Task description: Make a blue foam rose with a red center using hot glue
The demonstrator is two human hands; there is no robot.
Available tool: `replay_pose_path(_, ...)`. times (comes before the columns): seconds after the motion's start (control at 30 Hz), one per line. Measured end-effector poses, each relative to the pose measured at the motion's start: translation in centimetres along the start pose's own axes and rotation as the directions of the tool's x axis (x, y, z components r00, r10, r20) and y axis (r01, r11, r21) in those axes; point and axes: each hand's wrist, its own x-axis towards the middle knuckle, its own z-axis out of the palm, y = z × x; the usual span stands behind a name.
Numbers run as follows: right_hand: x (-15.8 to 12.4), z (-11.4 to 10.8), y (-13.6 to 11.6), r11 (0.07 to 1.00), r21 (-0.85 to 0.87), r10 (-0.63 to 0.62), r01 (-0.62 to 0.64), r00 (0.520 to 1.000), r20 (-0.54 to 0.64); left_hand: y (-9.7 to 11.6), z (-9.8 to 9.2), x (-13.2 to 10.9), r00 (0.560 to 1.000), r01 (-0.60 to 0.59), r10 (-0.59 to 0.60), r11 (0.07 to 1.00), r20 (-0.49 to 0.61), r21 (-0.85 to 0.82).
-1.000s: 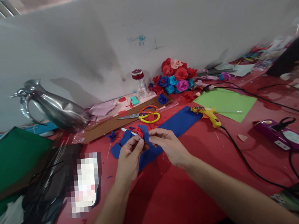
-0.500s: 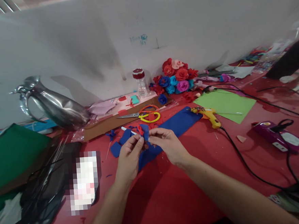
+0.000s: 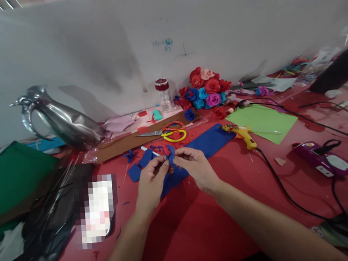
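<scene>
Both my hands meet over the red table. My left hand and my right hand pinch a small blue foam piece between their fingertips. Below them lies a long blue foam sheet, with small blue and red foam scraps to its left. Scissors with yellow and orange handles lie just behind the hands. A yellow glue gun rests at the sheet's right end, its black cord running to the right.
A bunch of foam roses and a clear jar with a red lid stand by the wall. A metal jug lies on its side at left, near green sheets. A light green sheet and a purple device sit right.
My hands stay pinched on the blue foam piece and shift only slightly. The view drifts a little; nothing else on the table moves.
</scene>
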Motion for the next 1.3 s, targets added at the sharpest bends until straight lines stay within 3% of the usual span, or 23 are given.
replay_pose_path(0.87,0.1,-0.2,0.8,1.0,0.01,-0.022,0.022,1.0,0.011,-0.4,0.0,0.0,1.0,0.019,-0.019,1.0,-0.024,-0.021)
replay_pose_path(1.03,0.1,-0.2,0.7,1.0,0.0,-0.016,0.016,0.998,-0.057,-0.4,-0.1,-0.1,1.0,0.009,-0.009,1.0,-0.006,-0.009)
replay_pose_path(1.3,0.3,-0.5,-0.2,0.969,0.234,0.09,-0.074,0.994,-0.06,0.2,0.2,-0.1,0.999,0.048,-0.046,0.987,0.017,-0.152)
